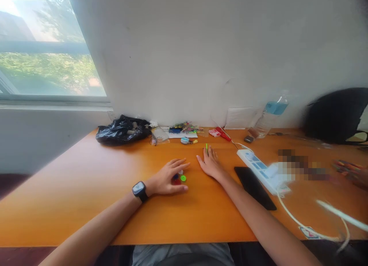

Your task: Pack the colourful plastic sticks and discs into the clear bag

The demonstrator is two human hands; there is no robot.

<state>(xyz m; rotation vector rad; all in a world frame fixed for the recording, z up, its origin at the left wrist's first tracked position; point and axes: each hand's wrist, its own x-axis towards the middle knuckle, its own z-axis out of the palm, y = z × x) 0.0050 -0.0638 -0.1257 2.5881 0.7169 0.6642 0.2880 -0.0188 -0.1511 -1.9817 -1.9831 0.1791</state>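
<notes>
My left hand, with a black watch on its wrist, rests low over the table with fingers and thumb spread. Between them lie small round plastic pieces: a bright green disc, with red, dark blue and clear ones beside it partly hidden by the hand. My right hand lies farther forward on the tabletop, its fingers stretched out and thumb apart. At its fingertips stands a thin light-green piece with a wider top; whether the fingers touch it I cannot tell.
A black plastic bag, small loose items and a red-handled tool line the wall. To the right are a black phone-like slab, a white power strip with cables, a water bottle and a black bag.
</notes>
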